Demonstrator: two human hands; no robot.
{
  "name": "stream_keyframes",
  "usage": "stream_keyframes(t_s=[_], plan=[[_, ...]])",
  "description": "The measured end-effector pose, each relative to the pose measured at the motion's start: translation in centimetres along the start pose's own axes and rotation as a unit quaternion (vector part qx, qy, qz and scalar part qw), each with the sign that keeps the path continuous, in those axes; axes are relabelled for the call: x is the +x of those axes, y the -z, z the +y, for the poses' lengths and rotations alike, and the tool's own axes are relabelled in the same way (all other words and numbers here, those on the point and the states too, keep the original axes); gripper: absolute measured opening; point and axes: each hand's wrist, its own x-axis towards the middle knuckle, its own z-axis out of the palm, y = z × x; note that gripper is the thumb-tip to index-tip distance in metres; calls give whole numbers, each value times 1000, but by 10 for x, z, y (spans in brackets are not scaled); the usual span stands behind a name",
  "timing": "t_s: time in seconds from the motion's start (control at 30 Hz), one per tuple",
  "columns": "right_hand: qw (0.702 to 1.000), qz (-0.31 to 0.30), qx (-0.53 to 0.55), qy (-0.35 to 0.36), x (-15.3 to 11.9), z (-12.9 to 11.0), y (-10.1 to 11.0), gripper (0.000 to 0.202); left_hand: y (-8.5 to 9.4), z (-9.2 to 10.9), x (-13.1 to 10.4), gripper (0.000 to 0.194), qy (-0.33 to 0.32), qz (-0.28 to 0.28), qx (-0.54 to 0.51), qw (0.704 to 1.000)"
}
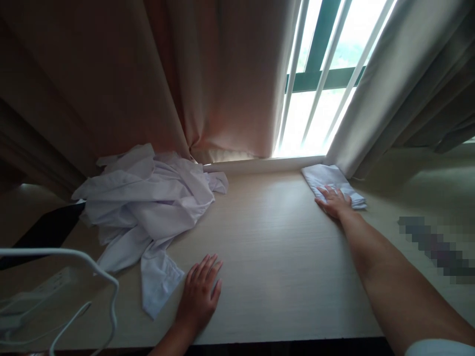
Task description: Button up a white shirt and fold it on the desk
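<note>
My right hand [334, 200] rests with spread fingers on a folded white garment [326, 177], which lies flat by the window-side edge of the table. Toward the front edge, my left hand [200, 289] lies on the tabletop, its fingers stretched out and nothing in them. Just left of that hand, a sleeve end of a crumpled white shirt [159, 198] trails across the table. The rest of this cloth is heaped against the curtain, and whether it is one shirt or more I cannot tell.
The pale wooden table [274, 257] stands before a barred window [322, 99] with long curtains [230, 74]. At left are a white cable [92, 264], a power strip [52, 287] and a flat black object [48, 227]. A pixelated item [434, 247] lies at right.
</note>
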Motion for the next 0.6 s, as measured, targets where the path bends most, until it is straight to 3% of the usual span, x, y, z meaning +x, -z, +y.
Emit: stream_keyframes(t_s=[0.33,0.6], plan=[[999,5,-28,17,17,31,-4,75,1,2,4,53,-5,-8,23,1000],[1000,-3,-17,25,18,34,-4,74,0,3,5,53,0,-15,23,1000]])
